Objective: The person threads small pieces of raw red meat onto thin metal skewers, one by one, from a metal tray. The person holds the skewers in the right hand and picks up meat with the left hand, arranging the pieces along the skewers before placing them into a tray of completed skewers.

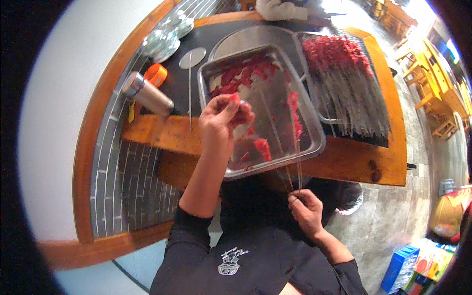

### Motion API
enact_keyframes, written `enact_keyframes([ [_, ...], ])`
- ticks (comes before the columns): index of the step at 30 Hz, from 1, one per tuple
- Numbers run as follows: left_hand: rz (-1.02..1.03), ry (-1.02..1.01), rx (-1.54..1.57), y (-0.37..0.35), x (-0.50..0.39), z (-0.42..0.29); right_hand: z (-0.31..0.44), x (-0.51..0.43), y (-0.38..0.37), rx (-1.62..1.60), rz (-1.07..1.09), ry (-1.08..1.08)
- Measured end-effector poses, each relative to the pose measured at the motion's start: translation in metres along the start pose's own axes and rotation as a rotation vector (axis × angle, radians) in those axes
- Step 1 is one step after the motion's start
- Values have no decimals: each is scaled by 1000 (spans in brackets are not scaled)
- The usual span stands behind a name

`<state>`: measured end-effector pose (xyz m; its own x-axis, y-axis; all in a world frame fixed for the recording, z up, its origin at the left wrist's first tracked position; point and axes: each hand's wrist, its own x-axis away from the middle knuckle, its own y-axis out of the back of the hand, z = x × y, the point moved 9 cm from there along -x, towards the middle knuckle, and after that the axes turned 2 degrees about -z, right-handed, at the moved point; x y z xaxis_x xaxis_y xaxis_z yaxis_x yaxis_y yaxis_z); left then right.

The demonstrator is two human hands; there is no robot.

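Over a rectangular metal tray [315, 147], my left hand [225, 114] pinches a small piece of red raw meat [234, 97] between thumb and fingers. Down by the tray's near edge, my right hand [306, 211] grips the lower ends of several thin skewers. One skewer in it carries a row of red meat pieces [293, 114] along its upper part; another skewer [271, 120] looks bare. Red meat [236, 75] is heaped along the tray's far side. A separate lump of meat [262, 149] lies near the front of the tray.
At the right, loaded skewers [337, 55] fill a second tray [313, 96]. A steel tumbler [149, 94], an orange tape roll [155, 75], a round white disc [192, 58] and a lone skewer [190, 96] lie left. Glass bowls [162, 42] stand behind. A wooden edge [354, 162] borders the table.
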<state>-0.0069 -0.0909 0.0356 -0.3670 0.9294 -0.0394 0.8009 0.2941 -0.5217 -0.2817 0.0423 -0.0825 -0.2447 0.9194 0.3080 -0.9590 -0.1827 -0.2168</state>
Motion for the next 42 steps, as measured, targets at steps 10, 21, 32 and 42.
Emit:
enact_keyframes([
  [10, 14, 66, 26, -1, -3, -5, 5, -2, 2, -18, 0, 33],
  [21, -17, 152, -118, -14, 24, 12, 8, -2, -2, -20, -2, 68],
  [32, 31, -723, -1367, 18, -7, -61, 17, -9, 6, -90, -71, 44],
  [42, 644, -813, -1956, 9, -37, 7, 12, -5, 8, -92, -69, 44],
])
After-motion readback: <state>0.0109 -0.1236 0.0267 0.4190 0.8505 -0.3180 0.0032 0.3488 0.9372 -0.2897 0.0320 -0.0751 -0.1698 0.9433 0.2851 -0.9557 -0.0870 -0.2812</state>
